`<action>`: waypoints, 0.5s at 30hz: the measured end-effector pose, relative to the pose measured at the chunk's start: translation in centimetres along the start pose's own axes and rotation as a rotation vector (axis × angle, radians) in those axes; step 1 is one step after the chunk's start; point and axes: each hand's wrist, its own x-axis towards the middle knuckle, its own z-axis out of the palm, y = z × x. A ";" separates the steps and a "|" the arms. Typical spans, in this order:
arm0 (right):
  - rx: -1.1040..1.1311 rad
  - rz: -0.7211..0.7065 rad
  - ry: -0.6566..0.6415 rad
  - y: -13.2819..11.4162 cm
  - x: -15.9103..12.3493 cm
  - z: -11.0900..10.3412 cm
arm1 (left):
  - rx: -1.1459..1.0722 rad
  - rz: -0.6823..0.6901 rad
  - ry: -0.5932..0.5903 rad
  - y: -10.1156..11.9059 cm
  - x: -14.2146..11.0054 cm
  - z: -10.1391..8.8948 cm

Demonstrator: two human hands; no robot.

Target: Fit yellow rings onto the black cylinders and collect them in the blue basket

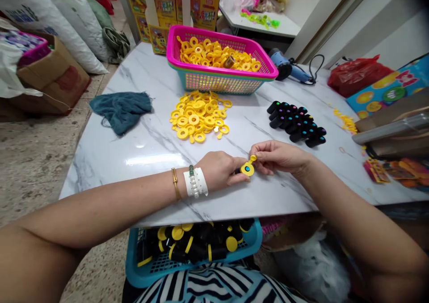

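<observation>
Yellow ring in hand: 1 plastic ring [247, 169] with a small tab, held between the 2 hands above the near part of the table, a blue dot showing through its hole.

Left hand [219, 171]: fingers [239, 178] curled narrow around a black tube [237, 171], with only its end showing; the ring appears to sit at that end.

Right hand [279, 156]: fingers [264, 153] pinched narrow on the ring's tab.

Rings on: a blue basket [255, 237] under the table's near edge holds a heap of black tubes with yellow rings [197, 240]; their number cannot be told.

Rings off: a block of black tubes [296, 123] lies on the table, with coloured dots on their ends and no rings visible.

Loose rings: a yellow pile [197, 115] lies on the table, and more fill a pink basket [221, 39] beyond it.

Marble table [140, 160]: a teal cloth [120, 111] lies to the left, and a blue hair dryer [288, 66] lies at the far side.

Left wrist: a gold bangle [175, 184] and a white band [195, 181] with beads.
</observation>
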 end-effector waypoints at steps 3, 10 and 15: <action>-0.138 0.079 -0.090 -0.9 0.7 -0.2 | -0.028 -0.007 0.012 0.0 0.0 0.2; -0.345 0.131 -0.105 -3.1 1.2 1.5 | -0.082 -0.035 0.017 -0.1 0.4 0.3; -0.331 0.110 -0.095 -2.7 0.1 2.1 | -0.112 -0.052 0.036 0.1 0.2 0.2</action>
